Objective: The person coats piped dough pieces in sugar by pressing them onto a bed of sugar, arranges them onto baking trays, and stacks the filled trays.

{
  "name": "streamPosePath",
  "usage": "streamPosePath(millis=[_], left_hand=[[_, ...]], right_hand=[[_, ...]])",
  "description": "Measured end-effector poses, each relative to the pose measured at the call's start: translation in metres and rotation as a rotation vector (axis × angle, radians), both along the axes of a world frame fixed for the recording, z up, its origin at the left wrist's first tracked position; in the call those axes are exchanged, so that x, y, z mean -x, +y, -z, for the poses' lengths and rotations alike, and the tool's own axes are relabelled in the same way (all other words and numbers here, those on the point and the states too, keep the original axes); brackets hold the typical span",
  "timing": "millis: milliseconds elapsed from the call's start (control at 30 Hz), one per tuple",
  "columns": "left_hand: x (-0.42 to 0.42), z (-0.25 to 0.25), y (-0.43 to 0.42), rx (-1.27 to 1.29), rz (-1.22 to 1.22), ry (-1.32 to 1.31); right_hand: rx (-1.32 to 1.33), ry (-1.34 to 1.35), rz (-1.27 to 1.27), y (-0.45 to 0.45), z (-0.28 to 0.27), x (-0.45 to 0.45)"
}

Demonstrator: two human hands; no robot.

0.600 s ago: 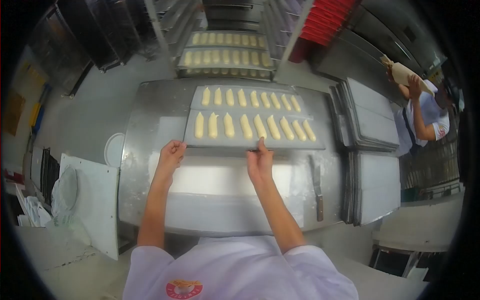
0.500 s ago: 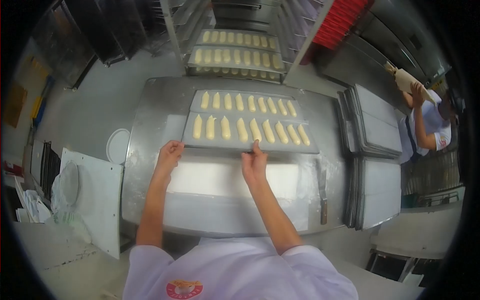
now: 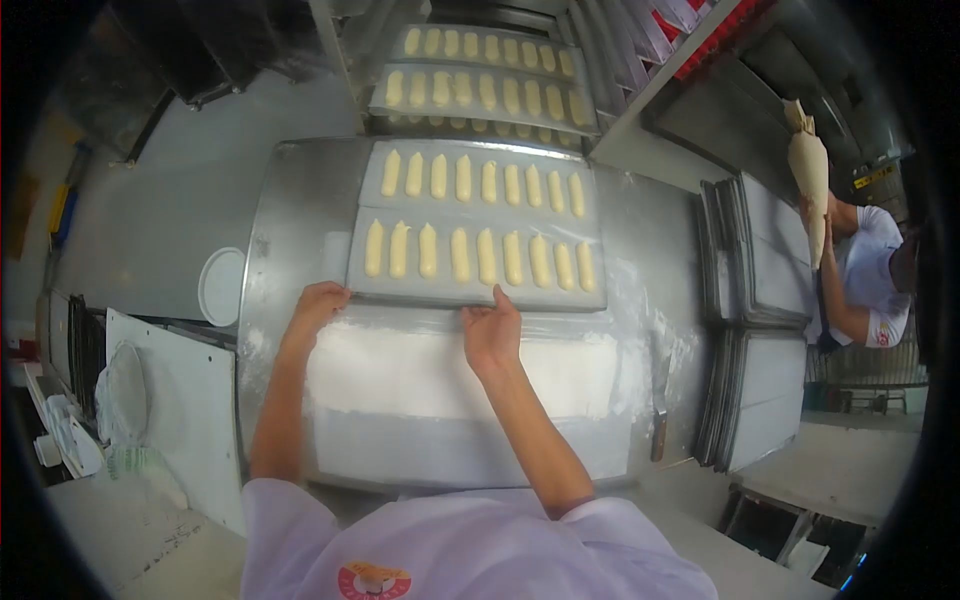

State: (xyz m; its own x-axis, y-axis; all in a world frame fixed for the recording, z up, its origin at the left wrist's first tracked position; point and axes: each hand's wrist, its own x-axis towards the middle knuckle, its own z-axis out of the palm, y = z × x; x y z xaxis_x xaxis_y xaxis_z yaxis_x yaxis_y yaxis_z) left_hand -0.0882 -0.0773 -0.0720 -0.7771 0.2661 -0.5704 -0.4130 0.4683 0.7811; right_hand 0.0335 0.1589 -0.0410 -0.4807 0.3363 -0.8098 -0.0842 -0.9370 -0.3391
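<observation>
Tray (image 3: 420,210) located over the metal table (image 3: 295,215), directly ahead of both hands; whether its underside is fully supported by the table cannot be told. Two rows of nine pale piped strips (image 3: 459,255) are borne on it, pointed tips mostly directed away from the wearer. The tray's near left corner is held by the left hand (image 3: 320,302), fingers curled nearly closed on the edge; the underside of this hold is hidden. The near edge, right of its middle, is pinched by the right hand (image 3: 492,330), thumb laid on top just beside the lower end of a strip, the other fingers mostly hidden below. On the near side of the tray, a white floury patch (image 3: 400,370) is seen on the table, partly crossed by the right forearm. To the right and nearer the wearer than the tray, a spatula (image 3: 659,437) is laid. Farther right of the tray, two stacks of flat trays (image 3: 765,385) are noted; beyond these, a filled piping bag (image 3: 808,165) is held by a co-worker (image 3: 870,260). Past the tray's far edge, a rack (image 3: 623,130) is filled with similar loaded trays (image 3: 485,118).
</observation>
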Motion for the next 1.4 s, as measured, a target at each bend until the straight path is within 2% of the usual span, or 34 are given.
streamPosePath(millis=[133, 200, 267, 333, 367, 433, 500, 533, 567, 633, 667, 700, 767, 833, 900, 1000, 1067, 1100, 1167, 1233, 1300, 1333, 1400], left_hand=[[0.019, 0.005, -0.011, 0.025, 0.029, -0.042], [0.028, 0.016, -0.015, 0.063, 0.055, -0.054], [0.04, 0.034, -0.026, 0.15, 0.222, 0.002], [0.063, 0.023, -0.035, 0.173, 0.3, 0.011], [0.074, 0.019, -0.034, 0.191, 0.372, 0.025], [0.11, 0.021, -0.028, 0.38, 0.314, 0.279], [0.146, 0.028, -0.004, 0.416, 0.248, 0.927], [0.169, 0.033, 0.014, 0.33, 0.153, 0.867], [0.191, 0.044, 0.028, 0.275, 0.145, 1.018], [0.225, 0.059, 0.059, 0.199, 0.077, 1.052], [0.237, 0.061, 0.072, 0.184, 0.079, 1.095], [0.244, 0.063, 0.082, 0.167, 0.083, 1.135], [0.245, 0.061, 0.095, 0.163, 0.084, 1.072], [0.256, 0.07, 0.098, 0.156, 0.099, 1.009], [0.266, 0.088, 0.098, 0.025, 0.115, 1.047], [0.259, 0.07, 0.102, 0.11, 0.133, 1.037], [0.261, 0.073, 0.102, 0.118, 0.151, 1.1], [0.262, 0.076, 0.103, 0.121, 0.164, 1.166], [0.266, 0.081, 0.105, 0.042, 0.129, 1.151], [0.271, 0.088, 0.105, -0.035, 0.1, 1.131], [0.273, 0.089, 0.104, -0.034, 0.039, 0.888], [0.271, 0.086, 0.104, -0.036, 0.038, 0.891], [0.263, 0.078, 0.101, -0.204, -0.063, 0.675]], right_hand=[[-0.014, 0.031, -0.091, -0.004, 0.012, -0.008], [-0.258, 0.075, -0.201, 0.01, -0.011, -0.011], [-0.482, 0.056, -0.322, 0.047, -0.038, 0.002], [-0.792, -0.066, -0.33, 0.098, -0.038, 0.021], [-0.992, -0.033, -0.274, 0.134, -0.015, 0.029], [-1.295, -0.057, -0.114, 0.201, 0.028, 0.065], [-1.564, -0.28, -0.191, 0.267, 0.069, 0.095], [-1.701, -0.405, -0.247, 0.289, 0.084, 0.107], [-1.699, -0.38, -0.254, 0.3, 0.095, 0.117], [-1.817, -0.725, -0.375, 0.316, 0.111, 0.135], [-1.692, -0.672, -0.452, 0.323, 0.118, 0.143], [-1.696, -0.664, -0.456, 0.322, 0.121, 0.148], [-1.747, -0.537, -0.386, 0.318, 0.128, 0.15], [-1.804, -0.518, -0.349, 0.311, 0.128, 0.15], [-1.85, -0.517, -0.314, 0.305, 0.127, 0.146], [-1.966, -0.475, -0.251, 0.299, 0.129, 0.145], [-1.718, -0.265, -0.199, 0.304, 0.134, 0.146], [-1.719, -0.268, -0.2, 0.305, 0.134, 0.145], [-1.597, -0.058, -0.195, 0.31, 0.13, 0.142], [-1.519, -0.102, -0.25, 0.296, 0.103, 0.137], [-1.438, -0.146, -0.294, 0.296, 0.092, 0.129], [-1.34, -0.066, -0.312, 0.303, 0.094, 0.129], [-1.244, 0.022, -0.329, 0.307, 0.092, 0.129]])
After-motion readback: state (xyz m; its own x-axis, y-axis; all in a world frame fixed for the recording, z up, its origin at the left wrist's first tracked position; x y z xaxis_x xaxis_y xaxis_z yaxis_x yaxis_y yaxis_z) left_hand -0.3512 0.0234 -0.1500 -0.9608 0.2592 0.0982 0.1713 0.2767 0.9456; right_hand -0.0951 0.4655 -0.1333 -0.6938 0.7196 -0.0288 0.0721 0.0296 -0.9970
